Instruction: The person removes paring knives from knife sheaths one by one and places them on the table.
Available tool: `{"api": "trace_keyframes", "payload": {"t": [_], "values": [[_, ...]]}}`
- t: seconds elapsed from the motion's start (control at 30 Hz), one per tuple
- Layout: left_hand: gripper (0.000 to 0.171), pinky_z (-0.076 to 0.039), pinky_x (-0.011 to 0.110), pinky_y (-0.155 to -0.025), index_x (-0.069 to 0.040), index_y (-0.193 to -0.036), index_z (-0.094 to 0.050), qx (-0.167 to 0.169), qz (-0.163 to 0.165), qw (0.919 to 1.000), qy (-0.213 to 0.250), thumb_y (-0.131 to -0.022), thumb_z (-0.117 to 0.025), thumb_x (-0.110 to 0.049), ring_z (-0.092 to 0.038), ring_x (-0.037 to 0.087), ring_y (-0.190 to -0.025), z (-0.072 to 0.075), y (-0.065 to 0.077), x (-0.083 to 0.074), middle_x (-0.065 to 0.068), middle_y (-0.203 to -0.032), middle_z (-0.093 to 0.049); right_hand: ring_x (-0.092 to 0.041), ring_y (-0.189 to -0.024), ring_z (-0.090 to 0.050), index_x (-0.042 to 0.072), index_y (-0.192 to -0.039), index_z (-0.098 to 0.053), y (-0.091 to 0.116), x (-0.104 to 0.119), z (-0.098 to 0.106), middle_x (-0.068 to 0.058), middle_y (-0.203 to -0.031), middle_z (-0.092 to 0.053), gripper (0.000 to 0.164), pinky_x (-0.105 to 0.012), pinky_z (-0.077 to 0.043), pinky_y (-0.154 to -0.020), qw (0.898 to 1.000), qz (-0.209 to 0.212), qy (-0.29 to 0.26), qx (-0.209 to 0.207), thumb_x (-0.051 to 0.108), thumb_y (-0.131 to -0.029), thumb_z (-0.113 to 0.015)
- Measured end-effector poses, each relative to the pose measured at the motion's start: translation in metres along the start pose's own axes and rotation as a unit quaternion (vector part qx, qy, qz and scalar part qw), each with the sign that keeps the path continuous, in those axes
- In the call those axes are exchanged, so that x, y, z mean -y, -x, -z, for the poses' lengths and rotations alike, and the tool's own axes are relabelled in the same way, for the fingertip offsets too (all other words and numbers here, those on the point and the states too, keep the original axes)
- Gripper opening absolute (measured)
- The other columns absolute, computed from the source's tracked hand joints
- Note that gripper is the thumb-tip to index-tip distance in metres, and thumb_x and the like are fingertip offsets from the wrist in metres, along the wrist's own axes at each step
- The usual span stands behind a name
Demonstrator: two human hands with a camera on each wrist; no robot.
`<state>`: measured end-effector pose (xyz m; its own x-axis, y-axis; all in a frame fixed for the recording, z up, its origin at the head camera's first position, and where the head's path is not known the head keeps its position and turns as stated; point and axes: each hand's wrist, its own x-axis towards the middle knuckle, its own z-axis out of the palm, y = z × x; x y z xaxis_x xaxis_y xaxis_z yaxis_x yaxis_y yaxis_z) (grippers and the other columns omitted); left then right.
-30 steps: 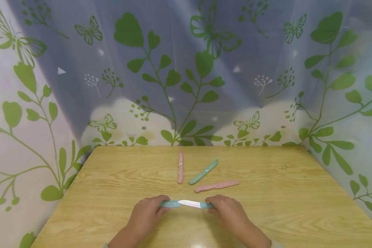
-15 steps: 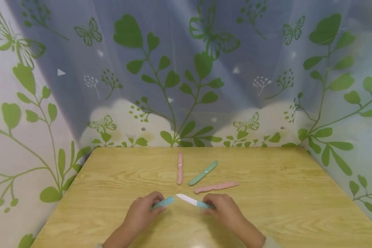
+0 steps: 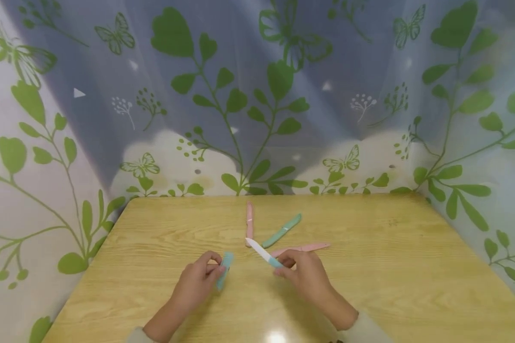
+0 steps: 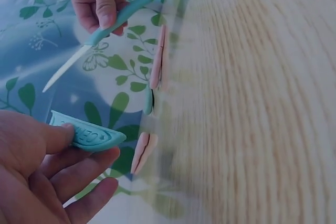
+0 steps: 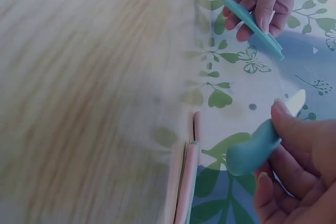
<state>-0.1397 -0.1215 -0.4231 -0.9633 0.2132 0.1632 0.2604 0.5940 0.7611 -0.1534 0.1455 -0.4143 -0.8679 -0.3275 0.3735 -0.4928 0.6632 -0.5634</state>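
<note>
Gripping knife [image 3: 263, 254] and sheath [image 3: 227, 261] — apart.
Right hand [image 3: 308, 272] pinches handle [image 3: 275, 262], blade [image 3: 257, 248] slanting forward-left; left hand [image 3: 199, 281] pinches sheath — left of blade, long axis roughly forward.

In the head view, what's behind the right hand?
A pink knife lies on the table, partly behind the right hand; the stretch that the hand covers cannot be seen.
</note>
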Motion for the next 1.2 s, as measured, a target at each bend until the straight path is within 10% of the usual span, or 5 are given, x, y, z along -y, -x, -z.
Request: {"api": "trace_keyframes", "payload": {"t": [0.1, 0.3, 0.83, 1.2], "values": [[0.010, -0.038, 0.014, -0.041, -0.004, -0.105, -0.059, -0.009, 0.008, 0.9999, -0.003, -0.095, -0.061, -0.005, -0.040, 0.006, -0.041, 0.001, -0.002, 0.001, 0.022, -0.104, -0.070, -0.010, -0.072, -0.066, 0.008, -0.087, -0.071, -0.007, 0.002, -0.001, 0.003, -0.078, -0.071, 0.015, -0.030, -0.057, -0.070, 1.000, -0.010, -0.018, -0.003, 0.011, -0.076, -0.081], [0.010, -0.057, 0.041, -0.082, -0.008, -0.098, -0.065, -0.039, -0.006, 0.9988, -0.029, -0.089, -0.068, -0.007, -0.070, 0.025, -0.092, 0.003, -0.003, 0.000, 0.005, -0.095, -0.072, -0.012, -0.069, -0.066, 0.005, -0.086, -0.071, -0.020, 0.010, -0.007, -0.002, -0.079, -0.071, 0.016, -0.020, -0.054, -0.064, 0.998, -0.020, -0.067, 0.004, 0.013, -0.076, -0.081], [0.012, -0.057, 0.030, -0.071, -0.004, -0.096, -0.069, -0.041, 0.077, 0.9946, 0.057, -0.089, -0.072, -0.013, -0.067, 0.015, -0.078, 0.008, -0.019, 0.003, 0.002, -0.086, -0.071, -0.011, -0.064, -0.063, -0.001, -0.083, -0.066, -0.037, 0.021, -0.038, -0.004, -0.074, -0.066, 0.018, -0.019, -0.054, -0.055, 0.980, -0.072, -0.175, 0.055, 0.013, -0.082, -0.078], [0.016, -0.058, 0.036, -0.071, -0.002, -0.098, -0.069, -0.040, 0.076, 0.9963, -0.002, -0.090, -0.071, -0.015, -0.069, 0.017, -0.077, 0.024, -0.021, 0.004, 0.004, -0.086, -0.072, -0.019, -0.058, -0.063, 0.002, -0.082, -0.061, -0.050, 0.034, -0.055, -0.001, -0.069, -0.059, 0.018, -0.019, -0.051, -0.050, 0.972, -0.096, -0.200, 0.076, 0.012, -0.085, -0.076]]}}
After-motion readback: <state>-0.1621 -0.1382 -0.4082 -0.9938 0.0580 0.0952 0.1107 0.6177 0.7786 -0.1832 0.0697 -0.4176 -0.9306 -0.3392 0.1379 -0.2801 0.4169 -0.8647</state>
